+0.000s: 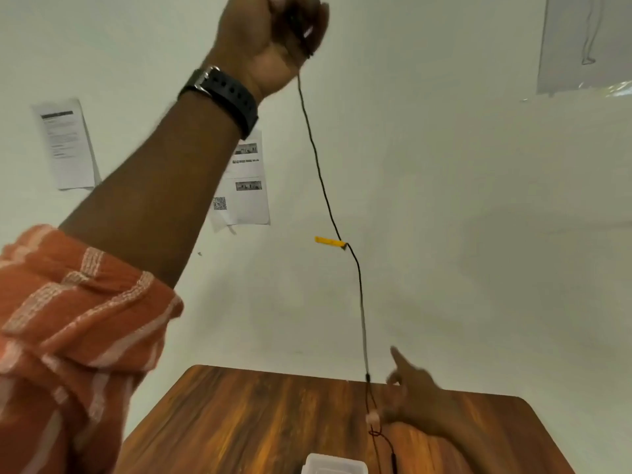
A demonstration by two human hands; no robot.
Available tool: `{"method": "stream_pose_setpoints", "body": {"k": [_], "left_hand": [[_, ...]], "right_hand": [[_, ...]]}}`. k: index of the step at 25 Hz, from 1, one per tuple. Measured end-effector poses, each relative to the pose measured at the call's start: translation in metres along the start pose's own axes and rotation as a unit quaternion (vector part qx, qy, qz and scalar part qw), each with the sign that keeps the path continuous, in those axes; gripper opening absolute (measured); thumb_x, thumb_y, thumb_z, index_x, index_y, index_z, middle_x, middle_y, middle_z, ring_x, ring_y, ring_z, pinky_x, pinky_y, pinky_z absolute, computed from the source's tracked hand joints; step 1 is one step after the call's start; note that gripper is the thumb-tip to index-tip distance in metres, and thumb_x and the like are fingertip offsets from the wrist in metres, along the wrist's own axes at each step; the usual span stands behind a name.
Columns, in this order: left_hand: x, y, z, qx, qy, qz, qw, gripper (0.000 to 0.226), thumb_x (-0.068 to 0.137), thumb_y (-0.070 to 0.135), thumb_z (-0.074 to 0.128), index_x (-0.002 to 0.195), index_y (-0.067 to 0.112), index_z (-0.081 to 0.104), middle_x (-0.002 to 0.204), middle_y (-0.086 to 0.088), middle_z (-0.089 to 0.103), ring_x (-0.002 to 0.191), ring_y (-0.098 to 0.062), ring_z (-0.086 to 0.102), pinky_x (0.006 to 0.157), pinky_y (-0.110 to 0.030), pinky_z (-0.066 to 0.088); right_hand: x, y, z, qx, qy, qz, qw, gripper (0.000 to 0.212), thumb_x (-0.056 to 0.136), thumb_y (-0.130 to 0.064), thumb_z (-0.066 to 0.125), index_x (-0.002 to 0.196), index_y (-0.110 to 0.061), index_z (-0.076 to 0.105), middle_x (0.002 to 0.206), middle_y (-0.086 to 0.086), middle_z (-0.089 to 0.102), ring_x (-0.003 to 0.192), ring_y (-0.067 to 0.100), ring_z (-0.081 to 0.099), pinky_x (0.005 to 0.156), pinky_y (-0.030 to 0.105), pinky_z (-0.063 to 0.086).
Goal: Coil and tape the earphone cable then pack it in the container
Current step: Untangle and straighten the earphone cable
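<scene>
Hanging almost straight down, the black earphone cable (321,186) runs from my raised left hand (273,39) to my right hand (410,401) above the wooden table (239,422). My left hand is closed in a fist around the upper end of the cable. My right hand pinches it low, with the forefinger pointing up. A yellow piece of tape (330,241) sticks out sideways from the cable near the middle. The clear container (337,465) stands on the table, just beside the lower end of the cable.
</scene>
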State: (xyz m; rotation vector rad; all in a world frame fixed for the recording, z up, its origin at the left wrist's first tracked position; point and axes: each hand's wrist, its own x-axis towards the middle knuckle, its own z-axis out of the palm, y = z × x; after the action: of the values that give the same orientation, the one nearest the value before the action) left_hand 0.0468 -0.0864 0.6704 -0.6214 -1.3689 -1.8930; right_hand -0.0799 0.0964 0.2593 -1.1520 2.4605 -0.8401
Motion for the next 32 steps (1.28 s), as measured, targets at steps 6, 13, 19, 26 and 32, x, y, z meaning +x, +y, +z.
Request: {"method": "stream_pose_setpoints", "body": {"k": [6, 13, 19, 26, 32], "left_hand": [[-0.043, -0.074, 0.013, 0.059, -0.106, -0.192, 0.974, 0.035, 0.106, 0.023, 0.034, 0.122, 0.0, 0.055, 0.045, 0.007, 0.042, 0.048, -0.009, 0.057, 0.063, -0.028, 0.056], [-0.061, -0.099, -0.038, 0.488, -0.083, -0.07, 0.866, 0.038, 0.107, 0.021, 0.034, 0.124, -0.006, 0.055, 0.069, -0.006, 0.072, 0.076, -0.024, 0.073, 0.083, -0.029, 0.051], [-0.178, -0.165, -0.061, 0.062, -0.269, -0.388, 0.879, 0.045, 0.104, 0.031, 0.03, 0.11, -0.003, 0.059, 0.054, 0.006, 0.027, 0.04, -0.007, 0.025, 0.047, -0.023, 0.033], [-0.122, -0.153, -0.048, 0.109, 0.018, -0.066, 0.992, 0.037, 0.107, 0.026, 0.03, 0.119, 0.007, 0.06, 0.063, 0.004, 0.065, 0.076, -0.02, 0.072, 0.093, -0.035, 0.05], [-0.146, -0.172, -0.112, 0.485, -0.107, -0.23, 0.837, 0.042, 0.105, 0.033, 0.038, 0.108, 0.0, 0.064, 0.051, 0.0, 0.058, 0.056, -0.026, 0.06, 0.066, -0.038, 0.052]], "right_hand": [[0.001, -0.127, -0.13, 0.323, 0.143, -0.25, 0.901, 0.111, 0.072, -0.055, 0.074, 0.156, -0.028, 0.006, 0.144, -0.007, 0.054, 0.129, 0.0, 0.051, 0.109, 0.031, 0.037], [-0.012, -0.113, -0.076, 0.381, 0.136, -0.259, 0.877, 0.021, 0.099, -0.016, 0.054, 0.09, -0.012, 0.072, 0.057, 0.001, 0.042, 0.046, 0.011, 0.036, 0.047, 0.029, 0.038], [0.021, -0.08, -0.126, 0.404, 0.236, -0.242, 0.85, 0.028, 0.098, -0.019, 0.055, 0.075, -0.02, 0.071, 0.053, -0.008, 0.041, 0.047, 0.011, 0.032, 0.048, 0.027, 0.028], [-0.002, -0.051, -0.021, 0.438, -0.037, -0.234, 0.867, 0.019, 0.093, -0.023, 0.063, 0.101, -0.009, 0.073, 0.056, 0.002, 0.044, 0.046, 0.012, 0.039, 0.047, 0.025, 0.037], [-0.039, -0.055, -0.092, 0.347, 0.207, -0.236, 0.884, 0.027, 0.09, -0.029, 0.056, 0.072, -0.021, 0.073, 0.047, -0.008, 0.04, 0.045, 0.009, 0.032, 0.044, 0.019, 0.027]]}}
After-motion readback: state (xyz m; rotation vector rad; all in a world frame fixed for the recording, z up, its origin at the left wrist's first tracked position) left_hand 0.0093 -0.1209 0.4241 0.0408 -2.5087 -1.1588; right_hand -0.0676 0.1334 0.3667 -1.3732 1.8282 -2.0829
